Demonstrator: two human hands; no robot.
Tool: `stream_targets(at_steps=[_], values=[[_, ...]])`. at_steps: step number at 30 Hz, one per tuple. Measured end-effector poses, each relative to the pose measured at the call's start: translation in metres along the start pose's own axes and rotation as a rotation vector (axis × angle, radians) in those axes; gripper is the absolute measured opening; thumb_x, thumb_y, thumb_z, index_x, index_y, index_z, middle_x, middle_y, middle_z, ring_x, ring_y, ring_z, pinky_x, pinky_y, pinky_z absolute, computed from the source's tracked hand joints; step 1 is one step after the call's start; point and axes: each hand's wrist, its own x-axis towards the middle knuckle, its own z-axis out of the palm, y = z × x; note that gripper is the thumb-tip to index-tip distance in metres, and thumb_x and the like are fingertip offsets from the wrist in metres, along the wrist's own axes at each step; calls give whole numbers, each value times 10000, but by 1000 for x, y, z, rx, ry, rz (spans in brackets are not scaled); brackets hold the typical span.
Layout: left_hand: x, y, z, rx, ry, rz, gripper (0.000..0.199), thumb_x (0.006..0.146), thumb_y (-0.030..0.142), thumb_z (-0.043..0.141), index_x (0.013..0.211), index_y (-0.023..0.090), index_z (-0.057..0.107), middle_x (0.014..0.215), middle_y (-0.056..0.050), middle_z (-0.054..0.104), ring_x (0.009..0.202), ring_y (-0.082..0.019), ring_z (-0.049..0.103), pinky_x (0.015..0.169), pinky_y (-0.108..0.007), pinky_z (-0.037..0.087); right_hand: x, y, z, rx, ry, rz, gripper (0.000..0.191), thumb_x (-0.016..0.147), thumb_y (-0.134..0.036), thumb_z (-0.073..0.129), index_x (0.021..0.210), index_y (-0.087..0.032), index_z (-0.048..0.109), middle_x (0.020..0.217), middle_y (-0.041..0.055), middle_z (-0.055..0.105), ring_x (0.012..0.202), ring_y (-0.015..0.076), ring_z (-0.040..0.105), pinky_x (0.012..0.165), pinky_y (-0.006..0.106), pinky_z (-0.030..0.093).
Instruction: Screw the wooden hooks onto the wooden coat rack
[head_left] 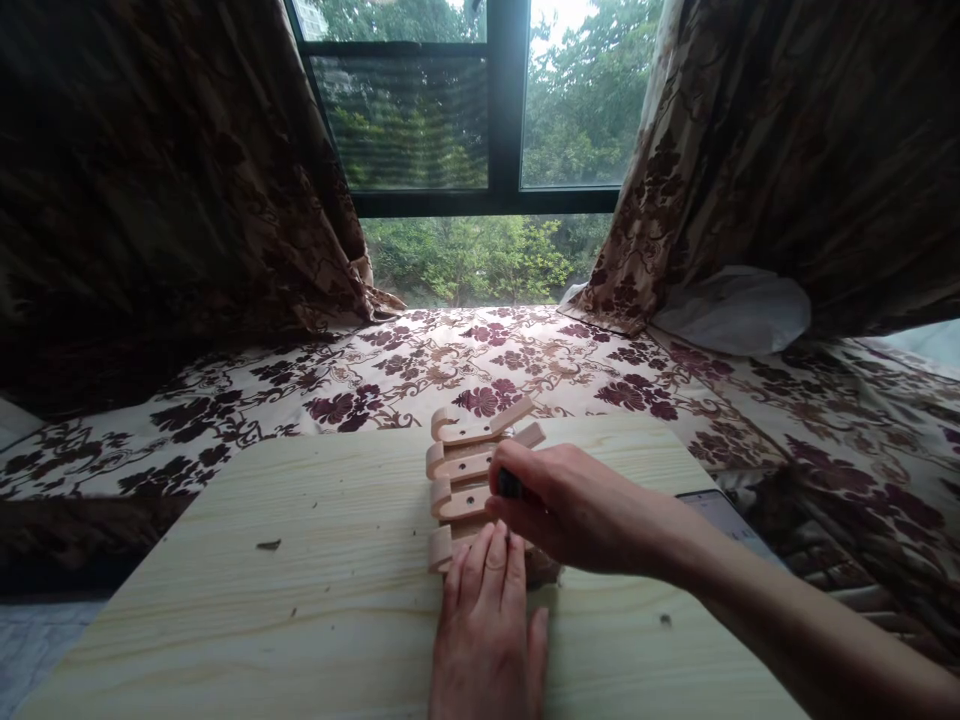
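Note:
In the middle of the light wooden board lies a wooden piece [466, 467] with several parallel slats, curled at their left ends. Dark screw heads or holes dot the slats. My right hand [559, 500] is closed around a screwdriver [510, 484] over the slats' right side; only its dark handle shows, and the shaft is hidden. My left hand [487, 620] lies on the nearest slats with its fingers stretched out, pressing on them. Its fingertips are just below my right hand. Part of the wooden piece is covered by both hands.
The pale board [337, 600] carries small dark scraps, one larger scrap [268, 545] on the left. A phone [727, 520] lies at the board's right edge, partly behind my right forearm. Beyond are flowered cloth [487, 360], a white bag [735, 310], curtains and a window.

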Motion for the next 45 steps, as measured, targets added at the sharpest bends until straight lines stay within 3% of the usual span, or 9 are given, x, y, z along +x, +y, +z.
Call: stream_targets(at_steps=[12, 18, 27, 31, 36, 41, 45], values=[[1, 2, 0, -43, -24, -40, 451, 879, 354, 473, 1276, 140, 492, 1319, -68, 546, 1238, -239, 458, 1012, -355, 375, 5, -6, 3, 6, -42, 3, 41, 855, -206, 470, 834, -171, 466, 657, -12, 503, 559, 100, 344, 527, 235, 272], [5, 3, -1, -30, 48, -56, 408, 907, 349, 406, 1224, 128, 537, 1268, -73, 588, 1203, -236, 488, 987, -361, 381, 7, -2, 5, 20, -4, -5, 75, 858, -219, 493, 811, -178, 452, 627, -46, 434, 536, 86, 320, 508, 239, 227], [7, 7, -4, -18, 54, -86, 412, 907, 319, 387, 1233, 106, 523, 1244, -82, 601, 1155, -241, 523, 959, -359, 409, 4, 3, 7, 20, 37, -15, 58, 865, -212, 484, 832, -176, 452, 633, -45, 441, 548, 89, 328, 513, 237, 236], [14, 10, -6, -55, 83, -124, 397, 893, 264, 376, 1209, 87, 538, 1217, -92, 620, 1139, -234, 536, 955, -366, 417, 14, 0, -16, -56, -119, -34, 92, 848, -265, 531, 856, -174, 527, 633, -33, 501, 530, 82, 363, 495, 227, 243], [14, 11, -4, -35, 49, -99, 433, 841, 195, 444, 1247, 61, 505, 1274, -121, 579, 1192, -259, 489, 977, -407, 394, 36, -15, -42, -452, -443, -158, 81, 752, -150, 584, 796, -181, 646, 714, 11, 580, 575, 103, 393, 516, 252, 255], [12, 10, -4, -43, 59, -94, 440, 831, 187, 456, 1253, 69, 500, 1247, -120, 591, 1189, -256, 481, 975, -403, 384, 46, -29, -37, -590, -523, -226, 169, 752, -62, 544, 802, -167, 667, 654, 16, 570, 522, 105, 352, 510, 284, 227], [12, 10, -4, -35, 66, -86, 445, 831, 182, 453, 1254, 54, 495, 1214, -132, 606, 1179, -261, 487, 961, -408, 389, 44, -32, -34, -643, -492, -123, 108, 770, -179, 578, 820, -162, 672, 678, 27, 593, 543, 117, 391, 488, 275, 249]])
